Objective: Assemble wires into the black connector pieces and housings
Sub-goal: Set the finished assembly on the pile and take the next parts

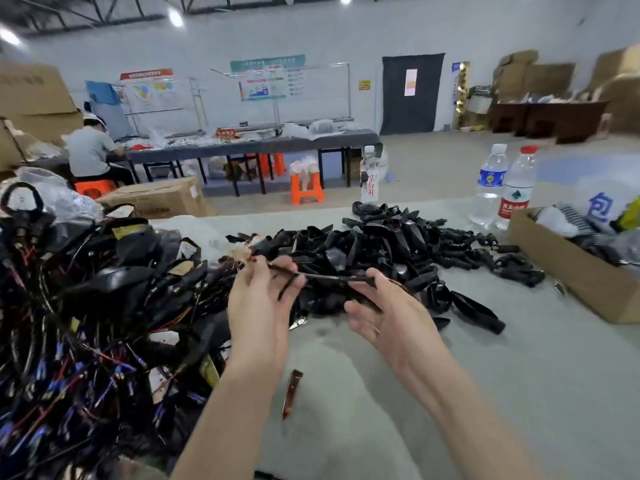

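Observation:
A thin dark wire [325, 277] stretches between my two hands above the table. My left hand [258, 306] pinches its left end, near some red tips. My right hand [384, 313] holds the right end with curled fingers, palm turned up. Behind the hands lies a heap of black connector housings [374, 251]. A big tangle of wire harnesses [86, 306] with black, red and blue leads fills the left side. One black housing [474, 311] lies apart to the right of my right hand.
A small brown tool [291, 393] lies on the grey table [519, 393] between my forearms. A cardboard box [571, 271] stands at the right, with two water bottles [502, 185] behind it. Another bottle [369, 174] stands at the far edge. A person sits at a far table.

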`<state>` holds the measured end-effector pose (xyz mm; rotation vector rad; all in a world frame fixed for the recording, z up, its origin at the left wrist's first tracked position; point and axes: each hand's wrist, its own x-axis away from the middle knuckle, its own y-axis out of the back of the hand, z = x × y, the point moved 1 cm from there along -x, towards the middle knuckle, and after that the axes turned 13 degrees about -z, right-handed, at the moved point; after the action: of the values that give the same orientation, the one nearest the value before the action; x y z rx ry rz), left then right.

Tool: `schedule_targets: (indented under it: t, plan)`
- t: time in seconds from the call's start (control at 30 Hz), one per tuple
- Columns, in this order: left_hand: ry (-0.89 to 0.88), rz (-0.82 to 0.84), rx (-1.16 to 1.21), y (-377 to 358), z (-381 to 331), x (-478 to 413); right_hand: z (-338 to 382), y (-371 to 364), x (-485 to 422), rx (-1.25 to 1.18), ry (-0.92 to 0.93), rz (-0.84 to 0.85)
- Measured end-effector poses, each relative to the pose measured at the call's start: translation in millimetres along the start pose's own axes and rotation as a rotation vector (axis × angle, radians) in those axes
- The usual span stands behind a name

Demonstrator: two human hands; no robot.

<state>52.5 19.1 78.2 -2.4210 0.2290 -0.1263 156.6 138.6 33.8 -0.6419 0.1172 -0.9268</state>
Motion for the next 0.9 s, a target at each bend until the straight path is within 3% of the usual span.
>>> schedule_targets:
  t: [0.1, 0.23, 0.47, 0.57, 0.9]
  plan:
    - [0.117, -0.164, -0.008, 40, 31, 9, -8, 34, 11, 0.030, 0.029, -0.070]
    - [0.163, -0.243, 0.057, 64, 44, 14, -15, 66, 18, 0.076, 0.040, -0.094]
    - [0.191, 0.045, -0.444, 49, 93, 55, -35, 67, 21, 0.250, 0.023, 0.003]
    - [0.179, 0.168, -0.485, 45, 95, 58, -37, 67, 21, 0.333, 0.032, 0.020]
    - [0.197, 0.131, -0.434, 52, 103, 42, -24, 71, 19, 0.219, 0.087, -0.090]
